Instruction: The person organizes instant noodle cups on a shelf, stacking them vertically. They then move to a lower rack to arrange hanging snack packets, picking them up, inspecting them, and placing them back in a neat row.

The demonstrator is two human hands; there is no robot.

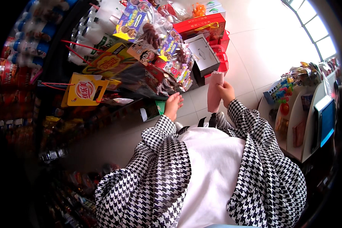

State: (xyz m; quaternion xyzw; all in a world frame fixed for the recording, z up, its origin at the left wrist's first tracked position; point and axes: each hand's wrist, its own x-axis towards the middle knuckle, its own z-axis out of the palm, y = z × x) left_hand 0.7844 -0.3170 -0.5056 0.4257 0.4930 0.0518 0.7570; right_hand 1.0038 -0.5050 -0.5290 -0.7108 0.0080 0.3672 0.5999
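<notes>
A limp pink cloth (214,95) hangs from my right hand (227,93), whose fingers are wrapped around its side near the top. My left hand (172,105) is held out, fingers stretched and slightly apart, with nothing visible in it. Just beyond the left hand are bagged sweets (171,78) piled in a display, with purple candy boxes (130,22) among them. From this view I cannot tell whether the fingertips touch the bags. A green and white box (154,111) sits low beside my left wrist.
An open box with a white inside (202,53) and red gift boxes (200,26) stand past the sweets. Yellow carry boxes (85,90) and white bottles (95,36) fill the left shelving. At right is a white shelf unit (288,108) beside a screen (326,123). Pale tiles (250,49) cover the floor.
</notes>
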